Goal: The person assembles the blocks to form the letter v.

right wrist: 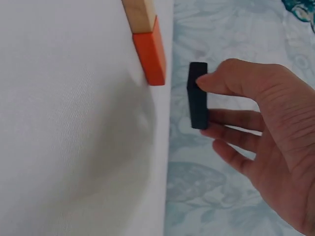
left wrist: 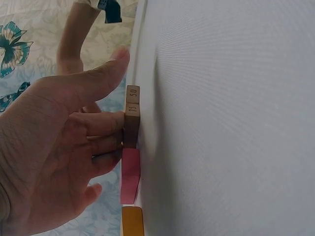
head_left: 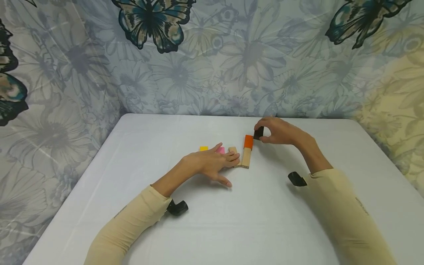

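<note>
My right hand (head_left: 278,131) pinches a small black wooden block (head_left: 258,133) between thumb and fingers, beside the orange block (head_left: 248,141). In the right wrist view the black block (right wrist: 198,98) shows apart from the orange block (right wrist: 151,56). An end of the orange block meets a plain wood block (head_left: 246,158). My left hand (head_left: 213,163) spreads its fingers low over the row, partly hiding it, with fingertips at another plain wood block (head_left: 233,149). Numbers are printed on the plain blocks' ends (left wrist: 132,101) in the left wrist view. A pink block (left wrist: 130,176) lies beside them.
A yellow block (head_left: 203,148) stands at the row's left end. All of it is on a white table (head_left: 258,221) backed by a butterfly-and-flower patterned cloth (head_left: 215,73). Black wrist cameras stick out near the left cuff (head_left: 177,208) and the right cuff (head_left: 297,179).
</note>
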`<state>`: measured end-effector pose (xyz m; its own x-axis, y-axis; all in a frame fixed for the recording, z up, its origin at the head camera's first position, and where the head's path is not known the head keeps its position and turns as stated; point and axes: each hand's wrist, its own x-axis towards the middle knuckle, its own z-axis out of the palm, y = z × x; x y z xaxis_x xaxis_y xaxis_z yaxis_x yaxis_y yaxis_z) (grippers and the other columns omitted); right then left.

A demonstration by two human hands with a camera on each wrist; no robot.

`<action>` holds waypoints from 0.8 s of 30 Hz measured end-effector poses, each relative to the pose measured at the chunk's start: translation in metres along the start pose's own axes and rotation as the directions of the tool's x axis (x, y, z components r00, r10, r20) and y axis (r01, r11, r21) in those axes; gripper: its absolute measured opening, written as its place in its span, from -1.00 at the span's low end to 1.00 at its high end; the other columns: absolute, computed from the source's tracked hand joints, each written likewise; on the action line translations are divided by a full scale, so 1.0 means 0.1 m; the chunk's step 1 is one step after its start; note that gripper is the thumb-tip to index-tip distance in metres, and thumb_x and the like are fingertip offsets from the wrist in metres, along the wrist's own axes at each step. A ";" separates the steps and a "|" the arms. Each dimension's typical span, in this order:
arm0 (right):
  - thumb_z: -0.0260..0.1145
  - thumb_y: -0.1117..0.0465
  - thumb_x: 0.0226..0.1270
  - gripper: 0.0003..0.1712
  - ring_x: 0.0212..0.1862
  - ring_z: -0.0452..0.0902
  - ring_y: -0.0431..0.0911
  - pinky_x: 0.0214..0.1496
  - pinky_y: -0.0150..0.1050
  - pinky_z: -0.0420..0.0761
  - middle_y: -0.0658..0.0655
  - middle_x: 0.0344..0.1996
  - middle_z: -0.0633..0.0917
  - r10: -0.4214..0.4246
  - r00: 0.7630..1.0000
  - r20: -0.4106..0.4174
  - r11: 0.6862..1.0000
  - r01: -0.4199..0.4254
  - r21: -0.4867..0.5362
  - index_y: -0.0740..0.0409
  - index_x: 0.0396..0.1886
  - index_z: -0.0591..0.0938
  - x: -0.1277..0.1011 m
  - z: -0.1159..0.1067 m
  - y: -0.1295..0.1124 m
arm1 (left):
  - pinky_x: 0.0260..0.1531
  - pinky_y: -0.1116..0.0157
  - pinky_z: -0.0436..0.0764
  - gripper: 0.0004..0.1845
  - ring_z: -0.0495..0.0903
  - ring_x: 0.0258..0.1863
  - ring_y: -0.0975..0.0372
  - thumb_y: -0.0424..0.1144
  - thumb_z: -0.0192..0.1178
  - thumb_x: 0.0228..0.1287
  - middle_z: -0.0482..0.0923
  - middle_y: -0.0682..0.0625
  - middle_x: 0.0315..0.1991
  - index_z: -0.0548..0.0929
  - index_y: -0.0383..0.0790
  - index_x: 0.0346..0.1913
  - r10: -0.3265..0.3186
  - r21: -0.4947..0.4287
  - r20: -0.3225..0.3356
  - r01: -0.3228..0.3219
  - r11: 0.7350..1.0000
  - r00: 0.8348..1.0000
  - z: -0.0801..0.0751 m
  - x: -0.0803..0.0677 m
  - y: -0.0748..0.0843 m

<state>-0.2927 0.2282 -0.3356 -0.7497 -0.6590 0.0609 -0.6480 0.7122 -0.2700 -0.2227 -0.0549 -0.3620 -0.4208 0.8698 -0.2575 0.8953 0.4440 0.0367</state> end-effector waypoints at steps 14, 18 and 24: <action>0.33 0.26 0.12 -0.67 -0.01 0.44 0.07 0.06 0.02 0.41 0.17 -0.11 0.61 0.054 0.998 0.012 0.995 -0.055 0.088 0.22 -0.08 0.60 0.34 0.21 0.30 | 0.32 -0.07 -0.30 -0.01 -0.13 0.42 0.21 0.49 -0.17 0.05 -0.14 0.00 0.45 0.03 -0.09 0.42 0.006 -0.018 0.024 -0.005 1.000 1.000 -0.02 0.02 0.01; 0.30 0.32 0.13 -0.65 0.03 0.45 0.08 0.07 0.02 0.43 0.18 -0.07 0.60 0.036 0.999 0.034 0.994 -0.039 0.100 0.25 -0.04 0.59 0.34 0.24 0.33 | 0.32 -0.06 -0.32 0.00 -0.13 0.41 0.24 0.51 -0.20 0.04 -0.17 0.02 0.45 0.01 -0.07 0.43 0.003 -0.022 0.034 -0.002 1.000 0.999 -0.03 0.03 0.01; 0.17 0.48 0.14 -0.55 0.15 0.35 0.13 0.14 0.06 0.38 0.22 0.06 0.52 0.053 0.995 0.085 0.997 -0.057 0.049 0.25 0.07 0.53 0.36 0.24 0.31 | 0.32 -0.07 -0.32 -0.01 -0.15 0.42 0.25 0.49 -0.16 0.04 -0.17 0.04 0.45 0.01 -0.05 0.43 -0.009 -0.032 0.036 0.011 0.999 0.999 -0.02 0.00 -0.01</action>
<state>-0.3368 0.2207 -0.3646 -0.7687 -0.6387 -0.0356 -0.5967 0.7360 -0.3197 -0.2240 -0.0548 -0.3606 -0.4237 0.8574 -0.2923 0.8857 0.4598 0.0648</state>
